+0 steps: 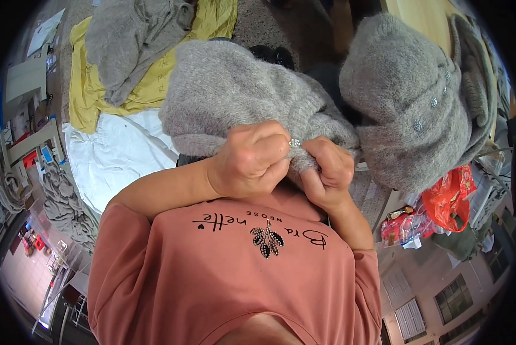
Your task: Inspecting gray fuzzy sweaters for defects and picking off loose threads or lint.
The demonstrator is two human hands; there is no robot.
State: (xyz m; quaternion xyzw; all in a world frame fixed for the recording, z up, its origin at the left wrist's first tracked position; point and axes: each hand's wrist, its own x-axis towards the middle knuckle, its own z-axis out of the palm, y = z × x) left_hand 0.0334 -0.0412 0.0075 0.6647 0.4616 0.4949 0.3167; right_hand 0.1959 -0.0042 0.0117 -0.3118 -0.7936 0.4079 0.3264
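A fuzzy grey knitted cardigan (241, 86) lies bunched on my lap, its edge drawn up close to my chest. One small sparkly button (295, 142) shows on that edge, between my two hands. My left hand (255, 158) is closed in a fist-like pinch just beside the button; whatever is between its fingertips is hidden. On the other side, my right hand (330, 172) pinches the cardigan's edge between thumb and fingers, right under the button.
Another grey cardigan (402, 92) with several sparkly buttons is heaped on a pale wooden table (425, 20) at right. Grey knitwear (134, 40) lies on yellow sheeting (85, 98) at far left, near white sheeting (117, 161). A red plastic bag (448, 198) hangs at right.
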